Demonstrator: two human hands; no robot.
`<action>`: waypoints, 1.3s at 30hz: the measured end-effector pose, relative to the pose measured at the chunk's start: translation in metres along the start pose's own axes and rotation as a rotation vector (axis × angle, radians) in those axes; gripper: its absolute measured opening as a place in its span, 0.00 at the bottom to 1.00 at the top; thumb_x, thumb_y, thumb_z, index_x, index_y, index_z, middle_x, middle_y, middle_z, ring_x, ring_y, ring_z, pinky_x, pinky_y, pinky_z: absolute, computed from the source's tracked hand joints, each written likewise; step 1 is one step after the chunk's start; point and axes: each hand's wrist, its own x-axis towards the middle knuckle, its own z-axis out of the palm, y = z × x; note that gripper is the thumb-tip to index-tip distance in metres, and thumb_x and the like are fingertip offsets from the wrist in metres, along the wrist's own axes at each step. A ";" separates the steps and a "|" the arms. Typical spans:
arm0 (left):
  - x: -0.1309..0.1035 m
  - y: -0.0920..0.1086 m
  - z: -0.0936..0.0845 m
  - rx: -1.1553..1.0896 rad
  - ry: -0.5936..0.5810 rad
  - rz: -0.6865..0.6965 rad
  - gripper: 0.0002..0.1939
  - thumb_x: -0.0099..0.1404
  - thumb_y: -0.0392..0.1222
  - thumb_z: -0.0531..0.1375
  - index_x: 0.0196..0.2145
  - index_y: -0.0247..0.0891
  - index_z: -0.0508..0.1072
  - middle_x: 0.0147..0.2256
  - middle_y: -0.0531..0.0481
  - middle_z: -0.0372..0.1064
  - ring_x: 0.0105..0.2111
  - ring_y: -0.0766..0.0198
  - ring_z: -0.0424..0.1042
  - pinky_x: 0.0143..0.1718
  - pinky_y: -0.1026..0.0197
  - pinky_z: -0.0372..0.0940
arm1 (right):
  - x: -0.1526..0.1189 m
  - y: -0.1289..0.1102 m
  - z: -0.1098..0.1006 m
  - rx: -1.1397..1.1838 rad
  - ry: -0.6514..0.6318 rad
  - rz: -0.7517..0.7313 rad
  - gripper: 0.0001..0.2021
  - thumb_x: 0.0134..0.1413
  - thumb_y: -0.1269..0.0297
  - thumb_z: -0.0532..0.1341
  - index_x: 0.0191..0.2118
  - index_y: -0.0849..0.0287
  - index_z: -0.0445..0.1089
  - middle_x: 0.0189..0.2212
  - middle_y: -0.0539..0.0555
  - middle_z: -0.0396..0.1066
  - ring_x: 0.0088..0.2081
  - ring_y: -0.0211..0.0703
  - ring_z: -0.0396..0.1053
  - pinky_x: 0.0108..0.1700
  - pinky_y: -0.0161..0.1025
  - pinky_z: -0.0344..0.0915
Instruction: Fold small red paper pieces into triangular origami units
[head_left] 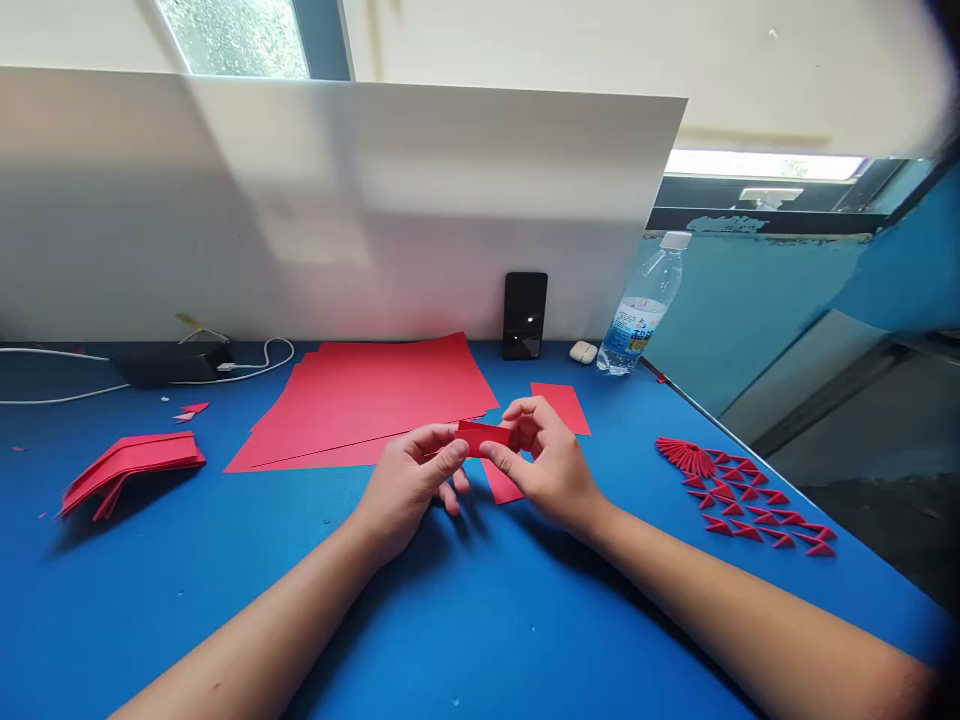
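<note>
A small folded strip of red paper is held up between my two hands, over the blue table. My left hand pinches its left end between thumb and fingers. At the right end, my right hand grips it the same way. Just below the strip, a red paper piece lies on the table, partly covered by my hands. Another red rectangle lies behind my right hand. Large red sheets are stacked behind my left hand.
Folded red strips lie at the left, many small red folded triangles at the right. Along the back stand a black box with cables, a phone, a white case and a bottle.
</note>
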 end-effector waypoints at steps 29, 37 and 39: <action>-0.001 -0.002 0.003 0.107 0.077 0.041 0.14 0.58 0.50 0.63 0.27 0.35 0.72 0.16 0.54 0.64 0.16 0.71 0.62 0.17 0.68 0.59 | -0.003 0.003 0.006 0.149 -0.089 0.215 0.16 0.53 0.52 0.60 0.27 0.62 0.68 0.19 0.50 0.67 0.20 0.34 0.63 0.24 0.34 0.61; 0.000 -0.003 0.003 0.101 0.083 0.033 0.14 0.57 0.50 0.63 0.29 0.33 0.73 0.17 0.54 0.65 0.15 0.72 0.61 0.17 0.68 0.60 | -0.004 0.005 0.005 0.149 -0.089 0.192 0.15 0.54 0.53 0.60 0.28 0.62 0.69 0.20 0.50 0.67 0.21 0.34 0.63 0.24 0.34 0.61; 0.000 -0.003 0.003 0.098 0.083 0.031 0.15 0.57 0.50 0.63 0.29 0.33 0.73 0.16 0.54 0.65 0.15 0.72 0.61 0.17 0.68 0.60 | -0.004 0.006 0.005 0.140 -0.090 0.185 0.15 0.54 0.53 0.60 0.29 0.62 0.69 0.20 0.50 0.67 0.21 0.34 0.63 0.24 0.33 0.61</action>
